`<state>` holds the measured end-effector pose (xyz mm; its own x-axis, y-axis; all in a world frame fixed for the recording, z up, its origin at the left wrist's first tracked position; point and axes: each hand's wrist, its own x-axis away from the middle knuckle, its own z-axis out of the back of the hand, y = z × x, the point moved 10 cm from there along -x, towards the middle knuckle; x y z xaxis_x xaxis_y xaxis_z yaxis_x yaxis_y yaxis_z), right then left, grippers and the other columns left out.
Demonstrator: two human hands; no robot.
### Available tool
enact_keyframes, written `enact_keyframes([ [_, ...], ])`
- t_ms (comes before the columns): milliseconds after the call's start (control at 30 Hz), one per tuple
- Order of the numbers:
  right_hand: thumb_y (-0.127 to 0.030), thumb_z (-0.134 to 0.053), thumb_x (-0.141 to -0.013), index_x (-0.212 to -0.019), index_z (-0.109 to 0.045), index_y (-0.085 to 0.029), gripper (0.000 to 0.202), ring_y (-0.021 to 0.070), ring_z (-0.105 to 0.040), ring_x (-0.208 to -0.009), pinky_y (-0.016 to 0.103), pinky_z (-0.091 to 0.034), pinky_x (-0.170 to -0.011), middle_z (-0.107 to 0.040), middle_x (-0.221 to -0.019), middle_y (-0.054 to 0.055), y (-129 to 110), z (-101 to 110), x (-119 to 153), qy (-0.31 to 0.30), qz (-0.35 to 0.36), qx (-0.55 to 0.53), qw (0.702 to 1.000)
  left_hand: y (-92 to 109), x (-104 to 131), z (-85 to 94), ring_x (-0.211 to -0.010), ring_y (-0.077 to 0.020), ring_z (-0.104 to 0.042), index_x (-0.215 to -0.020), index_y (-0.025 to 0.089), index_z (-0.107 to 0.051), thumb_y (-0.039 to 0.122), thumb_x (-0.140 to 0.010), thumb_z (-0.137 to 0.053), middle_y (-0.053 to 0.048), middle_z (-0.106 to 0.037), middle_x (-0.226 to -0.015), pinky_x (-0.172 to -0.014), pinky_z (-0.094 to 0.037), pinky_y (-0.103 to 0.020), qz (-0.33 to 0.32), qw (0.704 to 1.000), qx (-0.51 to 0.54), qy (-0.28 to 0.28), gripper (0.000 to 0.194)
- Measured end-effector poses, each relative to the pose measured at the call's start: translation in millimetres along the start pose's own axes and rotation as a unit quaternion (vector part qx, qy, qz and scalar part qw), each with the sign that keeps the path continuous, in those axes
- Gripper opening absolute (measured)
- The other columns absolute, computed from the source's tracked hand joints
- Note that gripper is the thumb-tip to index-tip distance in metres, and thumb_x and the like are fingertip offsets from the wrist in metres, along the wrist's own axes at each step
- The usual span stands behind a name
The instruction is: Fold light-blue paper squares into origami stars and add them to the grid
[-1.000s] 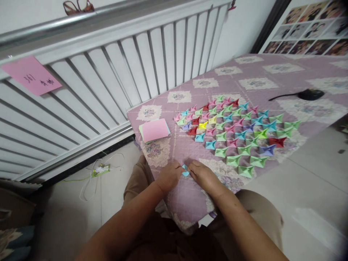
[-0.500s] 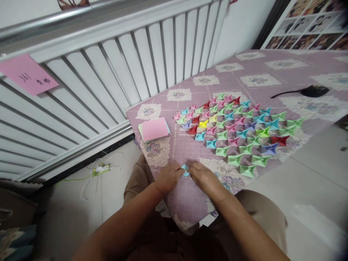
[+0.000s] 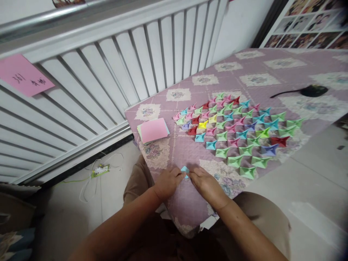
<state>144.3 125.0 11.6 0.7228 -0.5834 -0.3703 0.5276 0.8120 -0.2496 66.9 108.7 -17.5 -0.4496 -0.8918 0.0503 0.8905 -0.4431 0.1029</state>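
A small light blue folded paper (image 3: 185, 169) lies near the front of the table, between my two hands. My left hand (image 3: 169, 183) has its fingers closed on the paper's left side. On the right side, my right hand (image 3: 204, 182) grips the same paper with bent fingers. Part of the paper is hidden under the fingertips. To the right stand rows of folded paper pieces (image 3: 233, 142) in green, pink, blue, red, yellow and purple. A stack of paper sheets (image 3: 154, 130), pink on top, lies at the left edge of the table.
The table (image 3: 187, 210) has a pink cloth with floral patches. A black object with a cord (image 3: 314, 90) lies at the far right. A white slatted radiator (image 3: 152, 54) runs behind the left edge. A power strip (image 3: 100, 170) sits on the floor.
The hands are still at the blue paper, and less of its middle shows between the fingers. The whole view has shifted slightly.
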Motion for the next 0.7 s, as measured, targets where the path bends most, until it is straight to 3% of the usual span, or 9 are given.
enact_keyframes([
  [167,-0.015,-0.044,-0.089,-0.092,-0.063,-0.019,0.02,0.0192,-0.053,-0.081,0.033,-0.046,-0.076,-0.061,-0.083,0.006,6.1,6.8,1.7,0.034,-0.023,-0.075,0.996,6.8,3.8,4.9,-0.093,-0.0196,-0.051,-0.129,0.024,-0.046,0.028,-0.099,-0.029,-0.005,-0.056,-0.109,-0.077,-0.042,-0.031,0.007,0.999,-0.037,-0.007,0.034],
  [300,-0.019,-0.044,-0.088,-0.088,-0.061,-0.02,0.016,0.0177,-0.055,-0.082,0.032,-0.045,-0.077,-0.062,-0.083,0.005,30.9,12.3,4.6,0.083,-0.131,-0.139,0.978,12.4,6.8,7.8,-0.093,-0.021,-0.051,-0.13,0.023,-0.044,0.027,-0.098,-0.033,-0.007,-0.056,-0.11,-0.074,-0.042,-0.033,0.008,0.998,-0.063,0.002,0.034],
  [367,-0.03,-0.05,-0.087,-0.09,-0.06,-0.019,0.015,0.0201,-0.056,-0.086,0.035,-0.044,-0.08,-0.062,-0.086,0.005,44.0,13.8,7.6,0.1,-0.211,-0.103,0.967,14.2,8.0,8.1,-0.093,-0.021,-0.051,-0.13,0.022,-0.044,0.027,-0.097,-0.036,-0.008,-0.056,-0.11,-0.074,-0.041,-0.033,0.009,0.998,-0.069,0.006,0.034],
  [467,-0.044,-0.056,-0.082,-0.107,-0.057,-0.02,0.035,0.026,-0.053,-0.101,0.042,-0.039,-0.087,-0.062,-0.106,0.008,52.9,14.7,10.0,0.095,-0.302,-0.025,0.948,15.9,9.7,9.1,-0.093,-0.0208,-0.051,-0.131,0.022,-0.042,0.026,-0.097,-0.037,-0.008,-0.056,-0.111,-0.075,-0.041,-0.034,0.016,0.997,-0.078,0.012,0.035],
  [700,-0.043,-0.053,-0.083,-0.127,-0.048,-0.021,0.049,0.0292,-0.036,-0.127,0.046,-0.032,-0.098,-0.049,-0.134,0.01,49.4,11.8,4.4,0.038,-0.343,0.053,0.937,21.4,12.4,14.8,-0.095,-0.022,-0.052,-0.133,0.021,-0.042,0.024,-0.096,-0.036,-0.01,-0.056,-0.117,-0.077,-0.042,-0.038,0.036,0.994,-0.096,0.019,0.037],
])
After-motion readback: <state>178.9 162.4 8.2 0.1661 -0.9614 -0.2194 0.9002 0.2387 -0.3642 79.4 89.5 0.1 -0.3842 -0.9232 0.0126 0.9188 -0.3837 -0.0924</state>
